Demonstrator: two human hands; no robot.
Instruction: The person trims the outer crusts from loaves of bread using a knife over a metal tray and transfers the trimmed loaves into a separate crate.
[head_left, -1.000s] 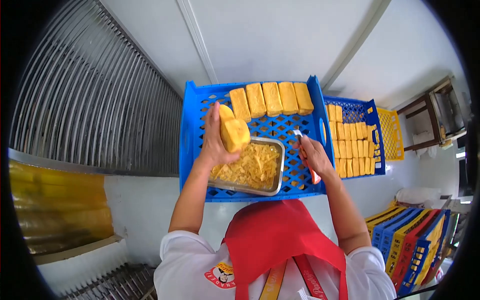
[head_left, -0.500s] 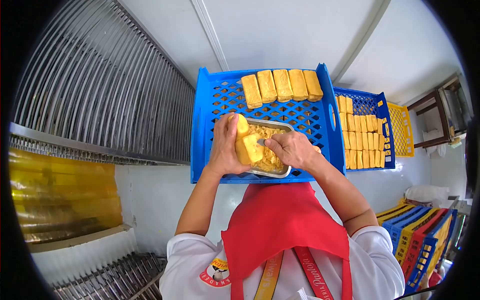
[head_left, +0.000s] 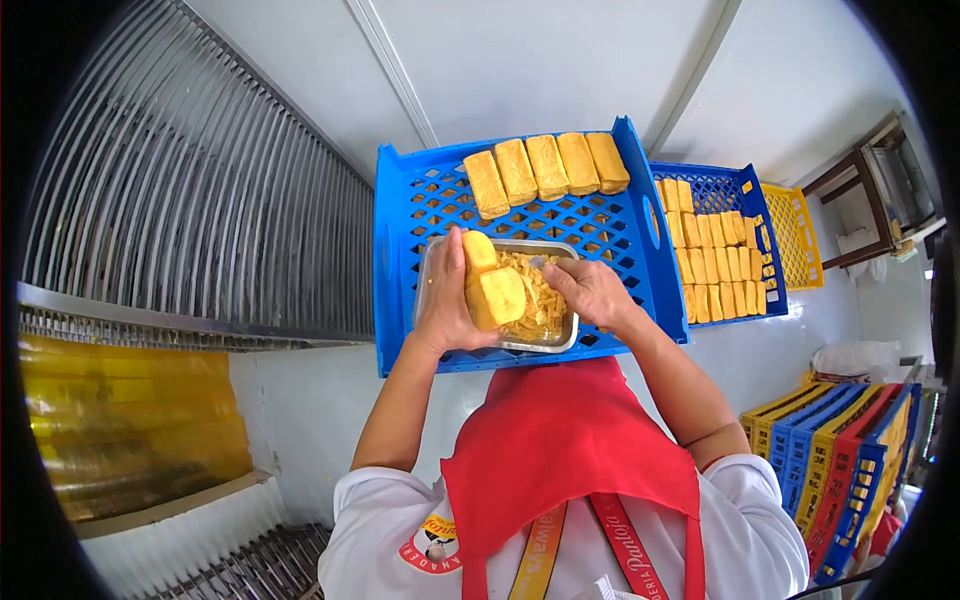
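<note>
My left hand (head_left: 445, 295) is closed around two small yellow loaves (head_left: 497, 298), one above the other, over the left side of a metal pan. Shallow walls surround a pile of thin yellow trimmings (head_left: 540, 312) in the pan (head_left: 545, 347). Over the pan's right side, my right hand (head_left: 595, 293) grips a small knife (head_left: 538, 262); just a bit of its greyish blade shows and the handle is hidden in the fingers. The blade is apart from the loaves. The pan rests in a blue plastic crate (head_left: 400, 345), with a row of several yellow loaves (head_left: 547, 168) along its far side.
To the right, a darker blue crate (head_left: 748, 190) holds rows of loaves, beside a yellow crate (head_left: 795, 240). Stacked coloured crates (head_left: 830, 460) stand at lower right. A metal slatted rack (head_left: 200, 190) fills the left. Behind the crate is a white wall (head_left: 540, 60).
My right hand has drawn the knife up and away from the loaves. My left hand still holds them, with the near loaf turned slightly. The camera view has shifted a little.
</note>
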